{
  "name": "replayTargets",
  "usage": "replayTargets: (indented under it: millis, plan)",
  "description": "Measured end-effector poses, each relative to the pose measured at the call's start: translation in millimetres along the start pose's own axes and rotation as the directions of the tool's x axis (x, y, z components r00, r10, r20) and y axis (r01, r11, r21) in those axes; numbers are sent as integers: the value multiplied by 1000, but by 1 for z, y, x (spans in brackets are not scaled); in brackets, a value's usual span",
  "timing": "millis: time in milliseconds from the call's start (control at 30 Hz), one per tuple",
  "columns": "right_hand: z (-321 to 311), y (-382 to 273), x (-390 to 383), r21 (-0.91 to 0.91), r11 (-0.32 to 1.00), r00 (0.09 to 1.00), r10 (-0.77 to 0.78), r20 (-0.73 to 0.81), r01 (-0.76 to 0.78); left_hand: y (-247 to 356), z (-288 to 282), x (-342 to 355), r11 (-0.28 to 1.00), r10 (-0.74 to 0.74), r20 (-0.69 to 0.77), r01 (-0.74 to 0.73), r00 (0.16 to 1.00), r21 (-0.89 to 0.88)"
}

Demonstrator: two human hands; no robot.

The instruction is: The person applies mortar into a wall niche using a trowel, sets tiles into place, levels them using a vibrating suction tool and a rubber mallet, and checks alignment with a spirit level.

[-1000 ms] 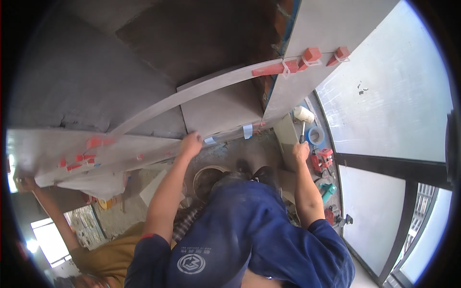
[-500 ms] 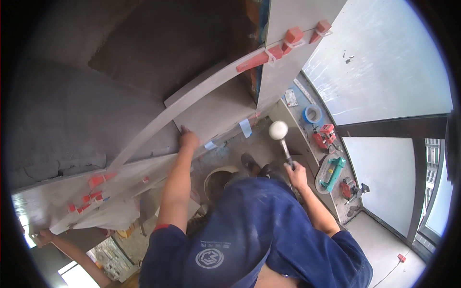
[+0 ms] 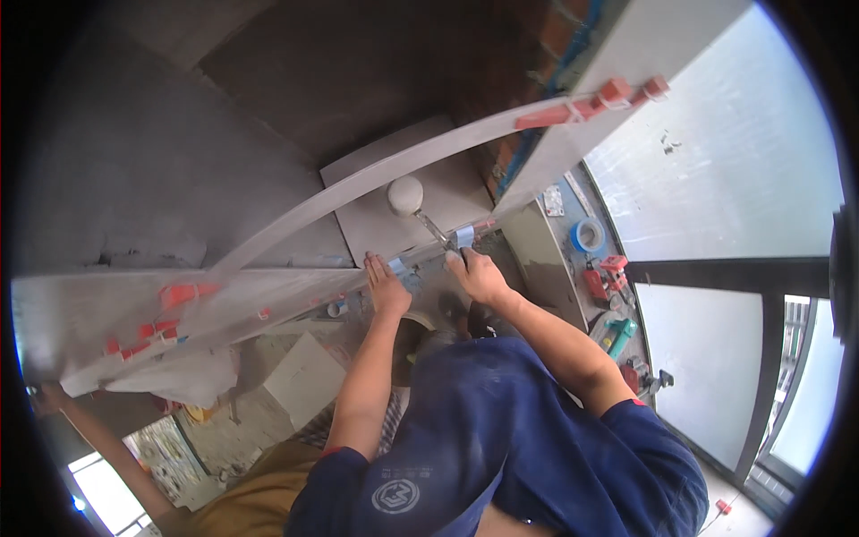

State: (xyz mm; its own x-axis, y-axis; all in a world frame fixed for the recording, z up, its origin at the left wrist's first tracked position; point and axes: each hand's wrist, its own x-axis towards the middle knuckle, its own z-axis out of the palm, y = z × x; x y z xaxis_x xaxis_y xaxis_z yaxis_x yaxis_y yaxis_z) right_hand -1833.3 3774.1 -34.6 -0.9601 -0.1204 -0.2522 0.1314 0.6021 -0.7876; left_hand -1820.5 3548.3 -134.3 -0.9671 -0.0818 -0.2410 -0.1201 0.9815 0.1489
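Well, nearest on my remote feed is the wearer's navy shirt (image 3: 501, 421), with a bucket (image 3: 415, 329) partly hidden just beyond it. I have the right hand (image 3: 480, 276) clenched around the dark handle of a white-headed mallet (image 3: 407, 197). Its head lies over the middle of a grey tile (image 3: 369, 229), though I cannot tell whether it touches. My left hand (image 3: 387, 288) grasps nothing; its fingers stretch out together at the tile's near left corner. Along the near edge I make out blue tape (image 3: 464, 236). Past the mallet, a pale strip (image 3: 358, 190) crosses the tile, with red clips (image 3: 548, 116) at its right end and more red wedges (image 3: 183, 295) below its left end. Off left, a co-worker's hand (image 3: 51, 399) is at the far end of the long panel (image 3: 67, 313). Over on the right ledge (image 3: 574, 215), I see a blue tape roll (image 3: 588, 234), a red tool (image 3: 608, 279) and a green handle (image 3: 620, 338), all beside the frosted window (image 3: 716, 170).
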Motion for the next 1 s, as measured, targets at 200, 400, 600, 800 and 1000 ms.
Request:
replayTargets:
  millis: [200,400,600,800,1000]
  plan:
    - [55,37,50,-226,974,998,6,-61,-20,14,-14,-6,996,-59,55,63,997,-59]
    - [60,18,54,-254,967,1000,-15,27,21,0,3,-12,990,-94,46,99,994,-97]
    - [63,19,76,-240,970,998,50,41,-39,9,-11,-6,994,-45,86,53,995,-92]
    - [65,-5,84,-190,968,981,180,71,-163,-10,-3,6,1000,-21,-3,21,1000,-10]
    - [66,11,92,-157,972,978,189,84,-174,-4,-14,62,964,124,-264,-180,957,-198]
